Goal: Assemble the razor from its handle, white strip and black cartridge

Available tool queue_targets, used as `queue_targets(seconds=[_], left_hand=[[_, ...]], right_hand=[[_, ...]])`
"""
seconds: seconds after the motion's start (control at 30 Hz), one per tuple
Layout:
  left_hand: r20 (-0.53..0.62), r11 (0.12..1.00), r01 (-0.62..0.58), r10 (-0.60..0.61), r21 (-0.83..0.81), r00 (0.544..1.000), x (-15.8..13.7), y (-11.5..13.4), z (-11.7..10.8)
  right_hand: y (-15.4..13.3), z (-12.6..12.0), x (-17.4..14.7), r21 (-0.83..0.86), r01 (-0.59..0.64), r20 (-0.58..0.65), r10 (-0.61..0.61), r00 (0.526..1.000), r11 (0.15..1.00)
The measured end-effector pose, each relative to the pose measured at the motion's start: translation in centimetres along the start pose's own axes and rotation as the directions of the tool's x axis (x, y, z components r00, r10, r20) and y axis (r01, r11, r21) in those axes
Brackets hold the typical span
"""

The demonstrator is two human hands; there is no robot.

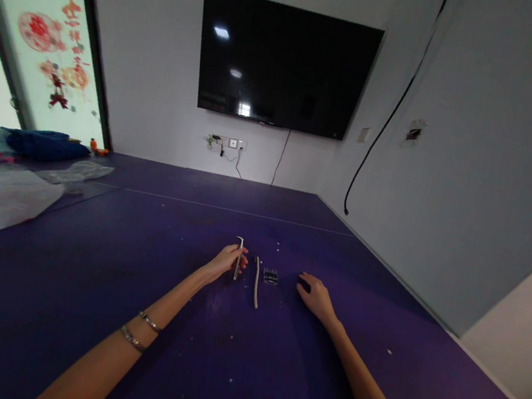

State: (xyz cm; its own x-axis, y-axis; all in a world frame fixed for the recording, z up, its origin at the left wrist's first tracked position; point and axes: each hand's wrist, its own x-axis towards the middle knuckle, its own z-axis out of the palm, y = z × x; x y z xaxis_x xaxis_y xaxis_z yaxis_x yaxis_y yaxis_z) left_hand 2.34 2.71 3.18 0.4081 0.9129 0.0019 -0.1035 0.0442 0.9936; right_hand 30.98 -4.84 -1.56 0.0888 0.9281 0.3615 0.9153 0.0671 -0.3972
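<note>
My left hand (226, 261) is closed around bent-tip metal tweezers (238, 262), whose angled end points away from me. Just right of them lies a slim, pale, slightly curved stick (257, 284) with a darker far end; it looks like a small brush, though its kind is hard to tell. Beside the stick a small dark circuit board (270, 277) rests flat on the purple surface (203, 362). My right hand (316, 294) lies on the surface to the right of the board, fingers apart, holding nothing and not touching the board.
Clear plastic bags (3, 199) and folded blue cloth (48, 146) lie at the far left. Small white specks dot the surface. A black cable (390, 121) hangs along the right wall. A television (285, 63) is mounted on the far wall above several sockets (233, 143).
</note>
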Motion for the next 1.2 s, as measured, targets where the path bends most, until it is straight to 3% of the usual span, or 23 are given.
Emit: queue_targets(seconds=[0.1,0.23,0.33,0.4,0.57,0.8,0.97,1.07,1.2], left_hand=[[0.042,0.992,-0.051,0.047,0.117,0.998,-0.8,1.1,0.3],[0.052,0.969,-0.112,0.103,0.221,0.993,-1.5,2.2,0.6],[0.063,0.955,-0.151,0.14,0.255,0.988,-1.8,2.7,0.6],[0.07,0.956,-0.165,0.153,0.244,0.986,-1.9,2.9,0.6],[0.09,0.964,-0.194,0.181,0.179,0.979,-1.9,2.9,0.8],[0.193,0.943,-0.265,0.227,0.202,0.955,-1.9,2.9,0.9],[0.224,0.913,-0.31,0.254,0.264,0.941,-2.4,3.5,1.4],[0.218,0.88,-0.337,0.275,0.335,0.936,-2.7,3.9,1.6],[0.21,0.834,-0.386,0.327,0.395,0.921,-2.6,4.1,1.6]], right_hand=[[-1.0,-0.8,0.4,0.124,-0.007,-0.08,0.017,0.997,0.992],[-5.3,-1.6,0.2,0.046,0.057,-0.146,-0.05,0.988,0.997],[-9.2,-1.5,-0.2,-0.013,0.018,0.073,-0.017,0.997,1.0],[-11.2,-1.0,-0.4,-0.068,0.024,0.215,-0.009,0.977,0.997],[-13.6,0.7,-0.2,-0.172,0.025,0.301,0.029,0.953,0.985],[-14.3,1.5,0.0,-0.247,0.07,0.309,0.01,0.951,0.967],[-13.2,-0.2,0.6,-0.218,0.069,0.261,-0.01,0.965,0.973],[-11.5,-2.2,1.4,-0.125,0.044,0.188,-0.02,0.982,0.991],[-8.9,-5.1,2.3,0.151,0.037,0.105,-0.053,0.993,0.988]])
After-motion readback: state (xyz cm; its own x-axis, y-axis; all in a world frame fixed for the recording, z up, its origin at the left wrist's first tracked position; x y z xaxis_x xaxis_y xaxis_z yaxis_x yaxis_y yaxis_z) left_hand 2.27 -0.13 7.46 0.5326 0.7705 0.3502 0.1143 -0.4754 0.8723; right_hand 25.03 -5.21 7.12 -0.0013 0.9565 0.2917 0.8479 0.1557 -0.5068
